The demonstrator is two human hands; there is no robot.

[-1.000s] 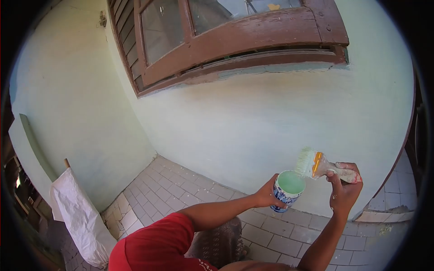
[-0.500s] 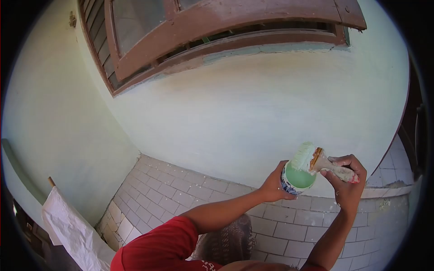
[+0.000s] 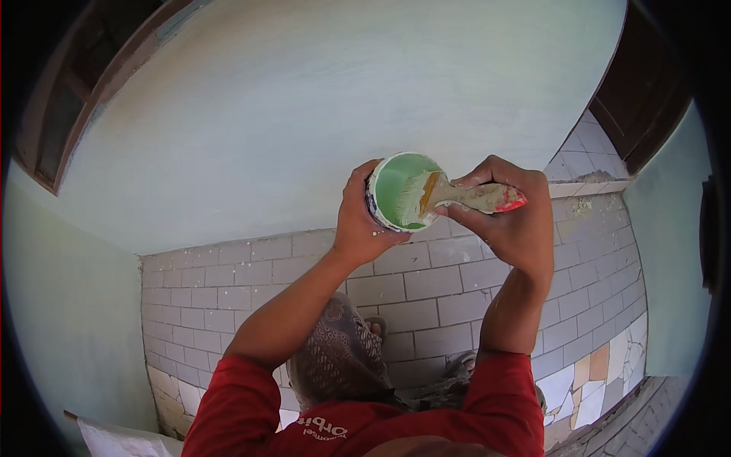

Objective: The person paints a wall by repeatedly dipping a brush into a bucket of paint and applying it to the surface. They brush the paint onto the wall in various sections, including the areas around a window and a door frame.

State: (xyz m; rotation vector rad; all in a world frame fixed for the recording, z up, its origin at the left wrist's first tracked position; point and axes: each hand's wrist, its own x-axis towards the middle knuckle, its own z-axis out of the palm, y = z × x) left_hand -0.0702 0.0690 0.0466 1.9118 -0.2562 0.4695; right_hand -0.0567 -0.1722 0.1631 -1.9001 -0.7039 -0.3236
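My left hand [image 3: 361,221] is wrapped round the side of a small paint tub [image 3: 389,177], tilted so that its pale green inside shows. Dried paint crusts its rim. Between the thumb and fingers of my right hand [image 3: 518,217] is a wide paintbrush [image 3: 468,198] with a paint-smeared handle and a red end. Its pale, paint-coated bristles dip inside the mouth of the tub. Both hands are in front of the pale green wall [image 3: 304,137], above the tiled floor.
A brown window frame [image 3: 72,145] is at the upper left. At the right a doorway with a dark door [image 3: 643,84] opens past a low step [image 3: 586,186]. Grey floor tiles [image 3: 434,270] carry paint spots. A white sheet [image 3: 126,439] hangs at the lower left.
My view has swung right and down, and the window has moved toward the upper left edge. The brush has gone from the tub's upper rim down into its mouth.
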